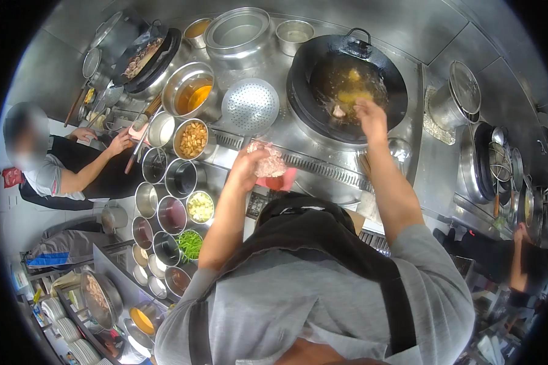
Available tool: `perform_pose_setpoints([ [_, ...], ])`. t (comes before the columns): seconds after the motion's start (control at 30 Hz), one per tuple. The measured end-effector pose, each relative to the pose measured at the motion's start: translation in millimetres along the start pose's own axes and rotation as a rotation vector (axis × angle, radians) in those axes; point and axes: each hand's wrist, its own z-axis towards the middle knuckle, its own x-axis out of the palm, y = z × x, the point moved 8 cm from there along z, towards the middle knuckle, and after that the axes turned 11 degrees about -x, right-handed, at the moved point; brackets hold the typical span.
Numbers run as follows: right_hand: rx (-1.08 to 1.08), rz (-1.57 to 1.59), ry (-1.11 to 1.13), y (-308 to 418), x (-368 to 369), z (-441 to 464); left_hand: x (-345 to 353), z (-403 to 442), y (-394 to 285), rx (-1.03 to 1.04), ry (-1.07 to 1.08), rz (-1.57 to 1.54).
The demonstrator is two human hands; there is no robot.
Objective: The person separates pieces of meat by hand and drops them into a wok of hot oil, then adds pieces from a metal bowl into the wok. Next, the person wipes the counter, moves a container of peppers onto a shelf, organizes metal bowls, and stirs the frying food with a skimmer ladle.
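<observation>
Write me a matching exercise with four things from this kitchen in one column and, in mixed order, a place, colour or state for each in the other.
1. Left hand
2. Right hand
3. Round strainer
4. Cut greens

A. Bright green
B. Over the large wok
C. Silver, dotted with small holes
D. Holding pale pink meat

Right pairs: 1-D, 2-B, 3-C, 4-A

The steel counter (285, 135) carries a black wok (313, 61) w/ liquid. A perforated disc (250, 105) lies btwn wok & pot w/ orange liquid (192, 91). Behind stand lg. steel pot (237, 30) & sm. bowl (295, 34).
</observation>
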Motion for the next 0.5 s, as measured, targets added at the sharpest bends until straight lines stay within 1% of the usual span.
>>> perform_pose_setpoints([
  [0.03,0.049,0.166,-0.04,33,-10,0,2,-3,0,-0.009,0.021,-0.018],
  [0.1,0.08,0.305,-0.157,97,-36,-14,-2,-6,-2,0.018,0.054,-0.031],
  [0.17,0.068,0.252,-0.188,168,-61,-41,1,-12,-5,0.045,0.085,-0.044],
  [0.2,0.068,0.251,-0.183,178,-68,-56,11,-19,-11,0.053,0.111,-0.073],
  [0.27,-0.095,0.29,-0.151,200,-76,-75,23,-25,-15,0.058,0.134,-0.102],
  [0.3,-0.091,0.291,-0.149,199,-75,-80,32,-24,-18,0.068,0.208,-0.098],
  [0.37,-0.013,0.272,0.044,190,-54,-91,56,-23,-24,0.048,0.362,-0.104],
  [0.4,-0.011,0.274,0.043,190,-49,-91,63,-22,-26,0.046,0.36,-0.102],
  [0.47,0.057,0.181,0.306,189,-13,-90,77,-17,-28,0.056,0.306,0.047],
  [0.5,0.061,0.177,0.297,191,-5,-87,86,-17,-29,0.058,0.358,0.042],
])
